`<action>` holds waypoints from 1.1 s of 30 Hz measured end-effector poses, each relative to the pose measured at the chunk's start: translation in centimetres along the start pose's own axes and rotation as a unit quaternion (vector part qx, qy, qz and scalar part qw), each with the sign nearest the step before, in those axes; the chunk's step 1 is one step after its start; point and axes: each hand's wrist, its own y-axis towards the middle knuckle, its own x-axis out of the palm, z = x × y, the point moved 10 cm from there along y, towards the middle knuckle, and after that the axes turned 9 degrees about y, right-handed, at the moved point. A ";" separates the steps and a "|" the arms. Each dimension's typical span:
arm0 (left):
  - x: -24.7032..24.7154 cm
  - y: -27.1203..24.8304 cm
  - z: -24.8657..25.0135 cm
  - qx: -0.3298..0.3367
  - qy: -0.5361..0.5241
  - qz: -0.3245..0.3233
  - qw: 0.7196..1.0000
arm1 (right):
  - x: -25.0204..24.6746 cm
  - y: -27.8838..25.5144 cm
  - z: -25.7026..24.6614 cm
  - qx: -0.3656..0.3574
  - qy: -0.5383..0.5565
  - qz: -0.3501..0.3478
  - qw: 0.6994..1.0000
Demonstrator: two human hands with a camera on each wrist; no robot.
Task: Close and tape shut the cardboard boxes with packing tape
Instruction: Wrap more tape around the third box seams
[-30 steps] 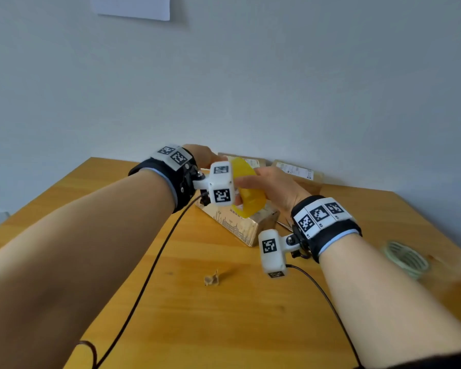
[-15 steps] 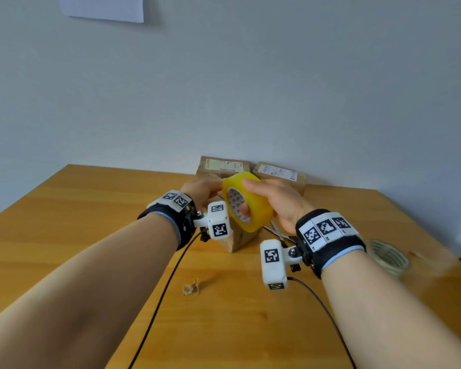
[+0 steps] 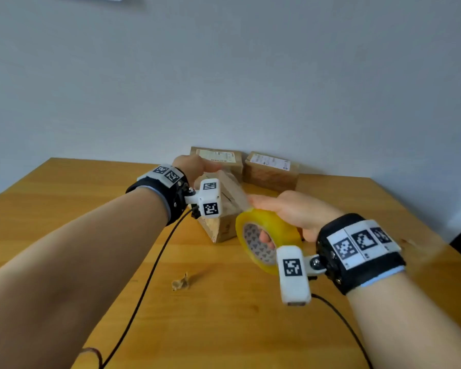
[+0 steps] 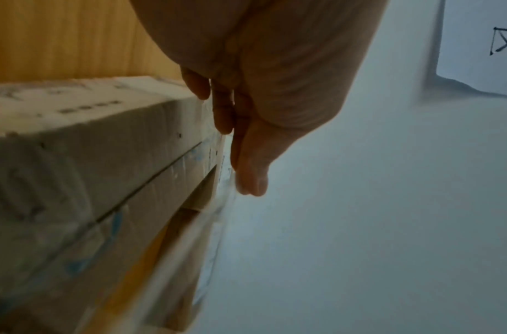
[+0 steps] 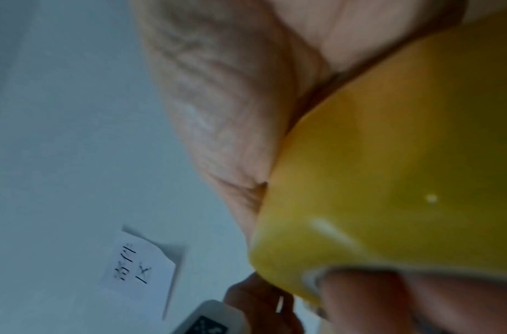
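The cardboard box [image 3: 225, 209] stands tilted near the middle of the wooden table [image 3: 64, 209], toward its far edge. The left hand [image 3: 190, 166] rests on the box's far upper end, fingers fairly straight. The right hand [image 3: 290, 209] grips the yellow tape roll [image 3: 266, 235] just beside the box's near right corner, fingers curled through the core; a clear strip of tape runs from roll to box top. Two labelled boxes [image 3: 270, 169] sit against the far edge at the grey wall [image 3: 224, 75]. A tape scrap [image 3: 180, 283] lies nearer the front. The left wrist view alone shows the box's flap seam [image 4: 149, 180]; both wrist views show a paper notice [image 5: 137, 269] on the wall.
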 end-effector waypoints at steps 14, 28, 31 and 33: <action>0.1 1.9 0.1 0.044 0.097 0.044 0.993 | -0.6 4.7 4.6 0.052 -0.079 0.080 0.992; 0.4 6.3 -2.7 0.052 0.167 0.099 0.980 | -0.4 4.0 3.0 0.069 -0.068 0.067 0.993; 0.7 7.3 -3.1 0.065 0.195 0.087 0.975 | 0.1 3.7 3.2 0.080 -0.058 0.060 0.993; 0.8 7.5 -3.1 0.073 0.213 0.082 0.971 | 0.3 3.5 3.1 0.084 -0.053 0.055 0.994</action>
